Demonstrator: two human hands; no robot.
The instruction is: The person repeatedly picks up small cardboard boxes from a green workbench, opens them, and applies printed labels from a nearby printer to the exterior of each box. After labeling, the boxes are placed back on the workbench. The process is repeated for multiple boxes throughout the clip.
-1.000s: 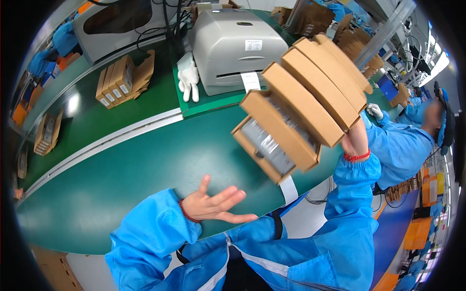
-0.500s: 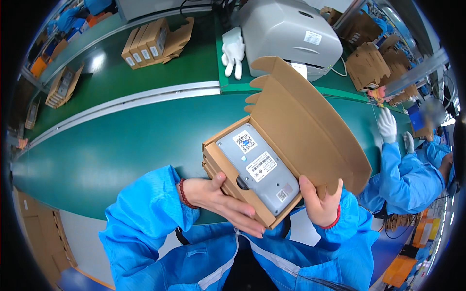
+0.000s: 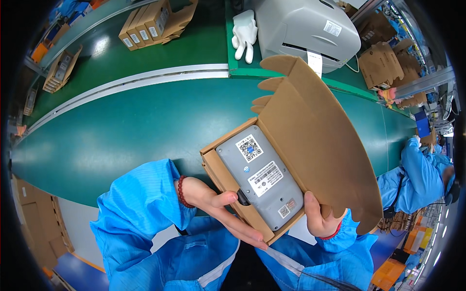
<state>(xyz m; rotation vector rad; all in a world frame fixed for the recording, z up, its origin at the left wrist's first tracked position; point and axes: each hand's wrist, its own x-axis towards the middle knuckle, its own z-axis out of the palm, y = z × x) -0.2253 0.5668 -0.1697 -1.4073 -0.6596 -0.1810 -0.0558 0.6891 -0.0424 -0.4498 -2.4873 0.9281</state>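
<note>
Over the near edge of the green bench I hold a brown cardboard box point(image 3: 320, 136), its lid tipped up and back to the right. Inside lies a flat grey device point(image 3: 232, 162), with white code labels and corner screws on its upward face. My left hand point(image 3: 213, 203) is closed around the box's left side, fingers beneath and thumb beside a black part point(image 3: 242, 197) at the device's edge. The lower right corner is in the grip of my right hand point(image 3: 321, 220), thumb on the rim and other fingers partly hidden behind the lid.
A grey label printer point(image 3: 310, 36) with a paper strip stands at the back, beside a white glove point(image 3: 244, 34). Small cartons point(image 3: 145, 26) sit on the raised shelf at the left. At the right are stacked cardboard point(image 3: 381, 65) and a person in blue point(image 3: 420, 169).
My left thumb has moved to the black part at the device's edge. Box and hands sit slightly lower in view. The person at right has drawn their gloved hands away from the bench.
</note>
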